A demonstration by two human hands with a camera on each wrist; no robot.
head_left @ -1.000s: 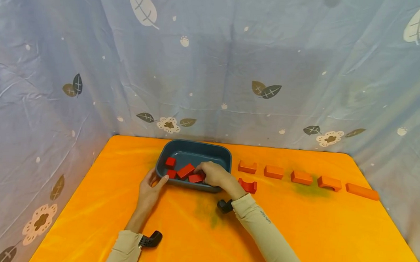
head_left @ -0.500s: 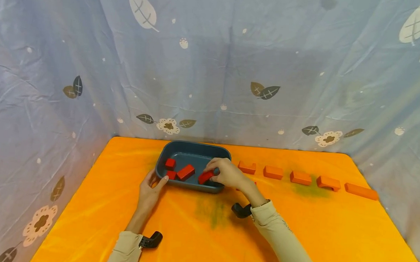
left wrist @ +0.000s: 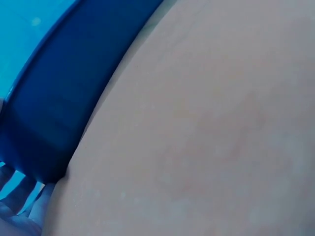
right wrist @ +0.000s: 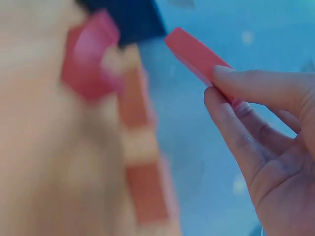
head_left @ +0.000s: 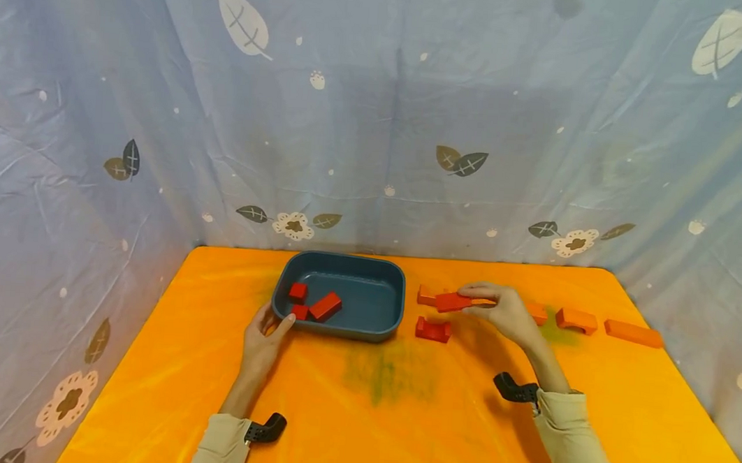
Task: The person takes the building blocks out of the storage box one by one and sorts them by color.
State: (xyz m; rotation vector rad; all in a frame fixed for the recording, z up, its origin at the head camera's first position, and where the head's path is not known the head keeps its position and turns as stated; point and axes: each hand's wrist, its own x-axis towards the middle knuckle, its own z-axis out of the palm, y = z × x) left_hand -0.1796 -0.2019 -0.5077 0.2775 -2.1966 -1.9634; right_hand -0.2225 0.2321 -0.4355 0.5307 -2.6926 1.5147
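In the head view, my right hand is raised over the right part of the table and pinches a flat red block between thumb and fingers. The right wrist view shows the same red block jutting out past the fingertips. My left hand grips the near left corner of a dark blue rectangular bin, thumb on the front wall and fingers at the side. Inside the bin lie a longer red block and two small red blocks, one being a cube. A red block with a curved notch sits right of the bin.
A row of orange blocks runs along the back right: a notched block, partly covered by the held one, an arch block and a long bar among them. A patterned grey-blue curtain hangs behind the yellow-orange table.
My right hand has taken a red block out of the bin and carried it right, over the orange row. The left hand keeps its place at the bin's corner.
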